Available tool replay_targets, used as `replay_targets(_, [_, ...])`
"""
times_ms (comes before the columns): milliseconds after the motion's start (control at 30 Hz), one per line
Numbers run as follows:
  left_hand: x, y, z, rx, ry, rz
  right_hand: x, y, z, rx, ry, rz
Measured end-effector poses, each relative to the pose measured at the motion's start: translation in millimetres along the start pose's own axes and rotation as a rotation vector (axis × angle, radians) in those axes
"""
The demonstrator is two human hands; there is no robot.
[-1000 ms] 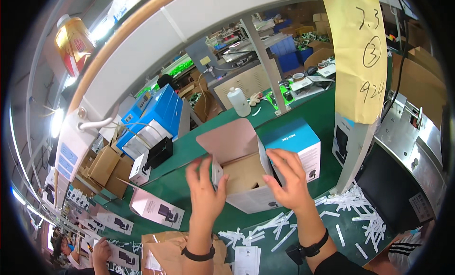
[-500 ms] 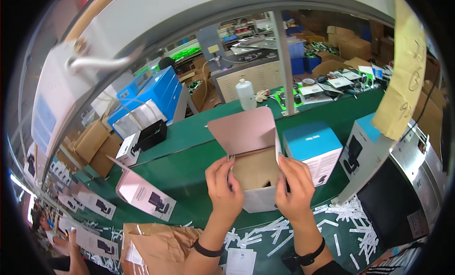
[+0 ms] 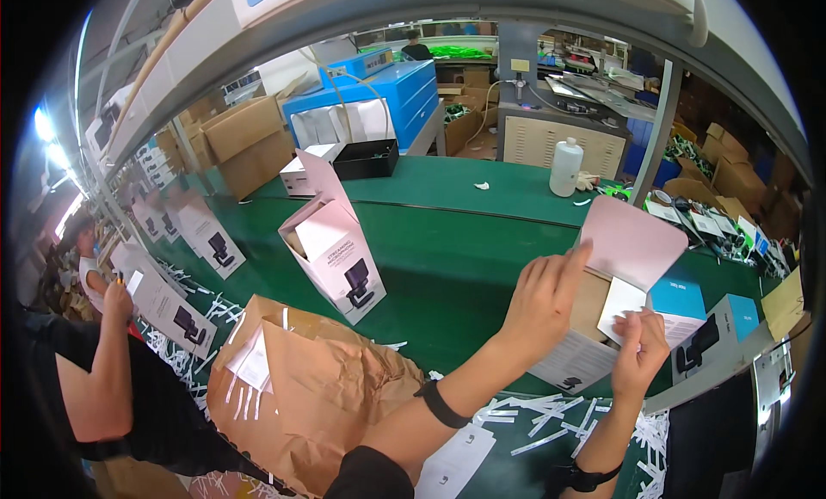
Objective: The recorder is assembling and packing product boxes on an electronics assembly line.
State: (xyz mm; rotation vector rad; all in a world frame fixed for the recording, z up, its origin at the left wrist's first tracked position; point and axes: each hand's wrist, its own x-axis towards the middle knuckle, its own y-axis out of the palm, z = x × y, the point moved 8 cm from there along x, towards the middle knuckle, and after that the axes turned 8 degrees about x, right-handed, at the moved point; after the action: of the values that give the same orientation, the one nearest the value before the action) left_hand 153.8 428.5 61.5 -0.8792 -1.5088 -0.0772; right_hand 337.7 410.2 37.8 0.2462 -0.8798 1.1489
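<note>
An open carton (image 3: 568, 357) stands on the green bench, right of centre, its pink-lined lid (image 3: 635, 239) raised at the back. My left hand (image 3: 551, 297) rests along the carton's left side, fingers stretched, with the index finger reaching up to the lid. My right hand (image 3: 641, 344) is closed at the right rim, its fingertips gripping a white side flap (image 3: 621, 305) that leans over the opening. Brown cardboard shows inside; the rest of the interior is hidden by my hands and the flap.
Another lidded carton (image 3: 340, 262) stands open to the left. A crumpled brown paper bag (image 3: 318, 396) lies in front, with paper strips (image 3: 542, 421) around. Blue-topped boxes (image 3: 680, 301) stand at right, a white bottle (image 3: 565, 168) behind. A co-worker's arm (image 3: 112, 344) is at far left.
The view has swung left, so the bench things sit farther right. My left hand has stretched its fingers toward the lid. My right hand has moved onto the white flap, now over the opening.
</note>
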Motion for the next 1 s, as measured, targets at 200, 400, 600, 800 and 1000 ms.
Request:
replay_targets(200, [5.1, 14.5, 45.2, -0.388, -0.653, 0.040, 1.7, 2.1, 0.8, 0.084, -0.108, -0.086])
replay_targets(400, [24.1, 23.6, 24.9, 0.036, -0.375, 0.168, 2.6, -3.9, -13.2, 0.067, -0.191, -0.183])
replay_targets(600, [61.0, 13.6, -7.0, 0.634, -0.002, 0.292, 8.2, -14.2, -5.0, 0.146, -0.227, -0.249])
replay_targets(800, [68.9, 11.5, -15.4, 0.665, 0.025, 0.418, 0.7, -28.8, -18.7, 0.177, -0.235, -0.372])
replay_targets(1000, [74.4, -6.2, -71.5, 0.817, 0.076, 0.266, 0.3, -29.7, -21.7, 0.242, -0.226, -0.355])
